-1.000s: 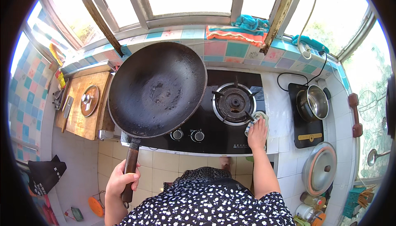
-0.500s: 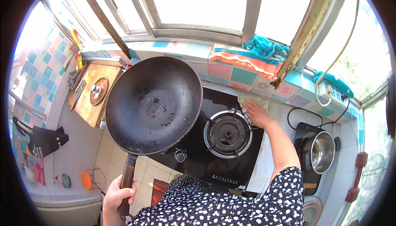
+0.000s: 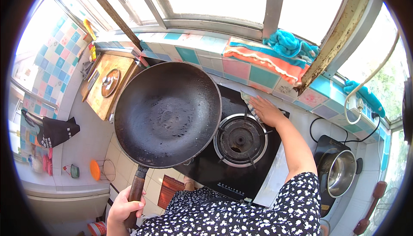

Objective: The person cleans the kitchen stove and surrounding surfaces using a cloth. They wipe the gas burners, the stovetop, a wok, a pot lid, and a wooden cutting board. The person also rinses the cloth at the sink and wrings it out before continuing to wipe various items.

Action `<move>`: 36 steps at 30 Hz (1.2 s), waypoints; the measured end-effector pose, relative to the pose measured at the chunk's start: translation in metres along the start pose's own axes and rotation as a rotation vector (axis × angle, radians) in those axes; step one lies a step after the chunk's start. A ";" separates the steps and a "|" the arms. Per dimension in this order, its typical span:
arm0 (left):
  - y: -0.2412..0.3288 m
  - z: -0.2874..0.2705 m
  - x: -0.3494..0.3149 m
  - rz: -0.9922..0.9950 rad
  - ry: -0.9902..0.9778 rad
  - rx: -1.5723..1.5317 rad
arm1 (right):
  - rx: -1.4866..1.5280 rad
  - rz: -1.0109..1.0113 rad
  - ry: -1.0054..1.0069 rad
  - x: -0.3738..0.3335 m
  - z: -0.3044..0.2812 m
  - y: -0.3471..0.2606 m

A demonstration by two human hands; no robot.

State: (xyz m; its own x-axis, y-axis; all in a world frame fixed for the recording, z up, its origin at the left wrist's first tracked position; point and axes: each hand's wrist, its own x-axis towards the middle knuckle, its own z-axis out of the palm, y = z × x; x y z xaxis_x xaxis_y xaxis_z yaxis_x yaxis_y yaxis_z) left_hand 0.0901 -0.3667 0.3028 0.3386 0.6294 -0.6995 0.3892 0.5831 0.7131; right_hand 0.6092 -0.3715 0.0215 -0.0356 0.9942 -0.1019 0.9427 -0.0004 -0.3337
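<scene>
1. We see the left hand wrapped around the wooden handle of a large black wok; its grip is closed tight on the handle.
2. The wok is held up over the left part of the black hob, tilted a little, its dark inside facing us and hiding the left burner.
3. The right hand lies flat, fingers spread, pressing a cloth onto the hob at its far edge, just behind the right burner. The grip here pinches nothing; the palm simply pushes down on the cloth.
4. The right burner stands bare, with its metal ring and pan supports showing.
5. On the tiled sill behind the hob lie a folded orange and teal towel and a bunched blue rag.
6. Left of the wok, a wooden board rests on the worktop with a glass lid on it.
7. To the right, on the worktop, a steel pot sits on a small black cooker, with its cord running to the wall.
8. We see a dotted black garment at the lower edge.
9. Below left, a black bag hangs by the wall, and an orange object lies on the floor.
</scene>
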 end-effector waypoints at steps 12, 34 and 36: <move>0.006 0.029 0.091 -0.037 -0.589 0.306 | 0.019 0.389 0.166 -0.178 0.074 -0.106; -0.010 -0.007 0.209 -0.012 -1.063 0.553 | 0.007 0.829 0.336 -0.208 0.126 -0.306; -0.008 -0.016 0.213 0.170 -1.022 0.511 | -0.074 0.830 0.328 -0.200 0.131 -0.316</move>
State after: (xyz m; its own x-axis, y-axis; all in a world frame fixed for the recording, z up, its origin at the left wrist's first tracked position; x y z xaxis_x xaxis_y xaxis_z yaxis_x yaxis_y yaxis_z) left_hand 0.1451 -0.2287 0.1483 0.8645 -0.1657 -0.4745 0.4941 0.1076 0.8627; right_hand 0.2754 -0.5844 0.0246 0.7531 0.6579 -0.0067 0.6423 -0.7374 -0.2091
